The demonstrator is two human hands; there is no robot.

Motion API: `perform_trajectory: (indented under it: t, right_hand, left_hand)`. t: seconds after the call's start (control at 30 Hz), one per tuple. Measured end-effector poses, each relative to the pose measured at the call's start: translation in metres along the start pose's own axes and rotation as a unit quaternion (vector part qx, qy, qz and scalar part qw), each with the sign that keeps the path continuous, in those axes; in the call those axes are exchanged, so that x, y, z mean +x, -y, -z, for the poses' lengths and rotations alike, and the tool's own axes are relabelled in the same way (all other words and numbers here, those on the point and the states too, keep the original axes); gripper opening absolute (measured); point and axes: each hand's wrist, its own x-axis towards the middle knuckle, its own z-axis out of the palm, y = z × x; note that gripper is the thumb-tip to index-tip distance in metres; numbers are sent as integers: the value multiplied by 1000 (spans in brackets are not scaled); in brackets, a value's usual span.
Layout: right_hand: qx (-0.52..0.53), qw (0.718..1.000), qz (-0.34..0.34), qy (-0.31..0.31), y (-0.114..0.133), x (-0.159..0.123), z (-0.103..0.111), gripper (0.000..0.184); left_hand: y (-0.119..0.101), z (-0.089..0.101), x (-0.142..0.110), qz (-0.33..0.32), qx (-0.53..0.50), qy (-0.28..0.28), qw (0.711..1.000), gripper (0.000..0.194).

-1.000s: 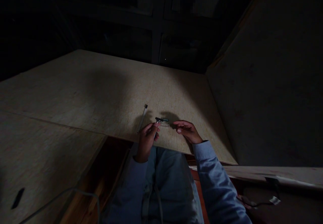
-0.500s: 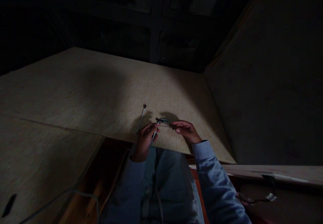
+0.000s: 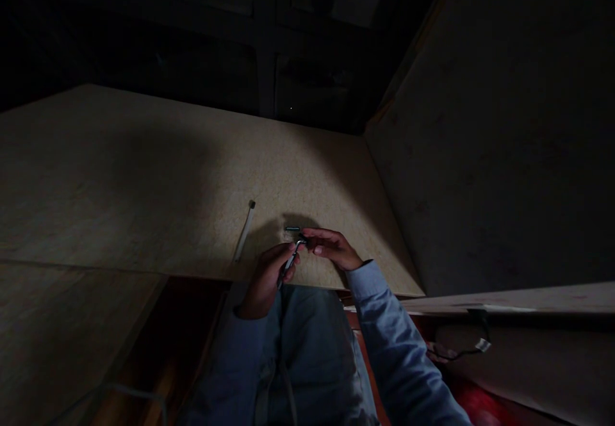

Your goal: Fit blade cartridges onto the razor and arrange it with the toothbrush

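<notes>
My left hand is closed around the slim silver and dark handle of what looks like a razor, held tilted with its dark head up and to the right. At that head are the fingertips of my right hand, thumb and fingers bent around it; the exact contact is too dark to make out. Just beyond the head, a small dark bar in a clear piece lies on the table. Left of my hands rests a thin white stick with a dark end.
The pale table has its front edge just before my lap. A dark upright panel borders it on the right. At lower right hangs a black cable with a white tag. Another cable shows blurred at lower left.
My right hand has come in from the right to the razor's head. The razor has moved nearer me, apart from the small dark bar. The view has shifted to the right.
</notes>
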Motion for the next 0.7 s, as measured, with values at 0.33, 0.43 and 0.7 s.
perform_trajectory:
  t: [0.33,0.43,0.7]
  right_hand:
    - [38,999,-30,-11,0,-2,-1,44]
    - [46,999,-23,-8,1,-2,-2,45]
    - [26,1000,-9,-1,3,-4,0,49]
  left_hand:
    - [-3,-6,-5,-17,73,35,997,53]
    - [-5,-7,-7,-19,79,38,996,52]
    - [-5,-6,-7,-16,93,54,994,50]
